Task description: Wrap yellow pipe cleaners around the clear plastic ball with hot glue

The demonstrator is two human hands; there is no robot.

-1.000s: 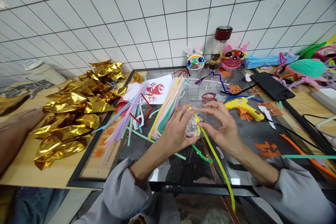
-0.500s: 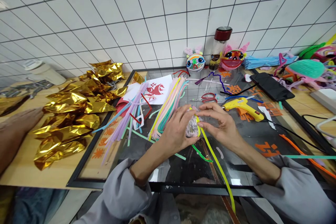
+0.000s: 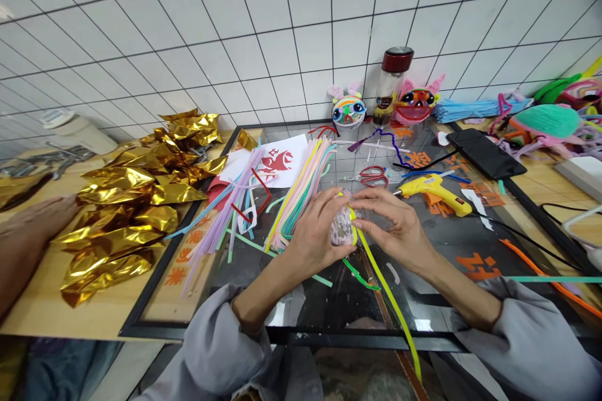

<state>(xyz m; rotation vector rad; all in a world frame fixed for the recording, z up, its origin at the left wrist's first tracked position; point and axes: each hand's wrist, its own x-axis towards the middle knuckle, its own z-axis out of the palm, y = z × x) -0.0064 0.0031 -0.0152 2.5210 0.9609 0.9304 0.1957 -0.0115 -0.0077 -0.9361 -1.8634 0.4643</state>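
My left hand (image 3: 316, 225) is closed around a small rounded craft piece (image 3: 340, 230), whitish and lilac, partly hidden by the fingers. A yellow pipe cleaner (image 3: 386, 294) runs along the right side of the piece, and its long tail hangs down over the table edge. With thumb and fingertips my right hand (image 3: 392, 220) pinches the yellow pipe cleaner against the piece. Below the hands lies a short green pipe cleaner (image 3: 360, 276). To the right rests a yellow hot glue gun (image 3: 435, 192), and beyond the hands are red-handled scissors (image 3: 373, 176).
Bundled pastel pipe cleaners (image 3: 301, 194) and gold foil pieces (image 3: 136, 194) lie to the left, with another person's arm (image 3: 32, 232) at the far left. Two finished animal faces flank a glass bottle (image 3: 389, 88) by the wall. A black phone (image 3: 486, 153) lies right.
The hands keep nearly the same hold on the piece and the yellow pipe cleaner. The view has shifted very slightly.
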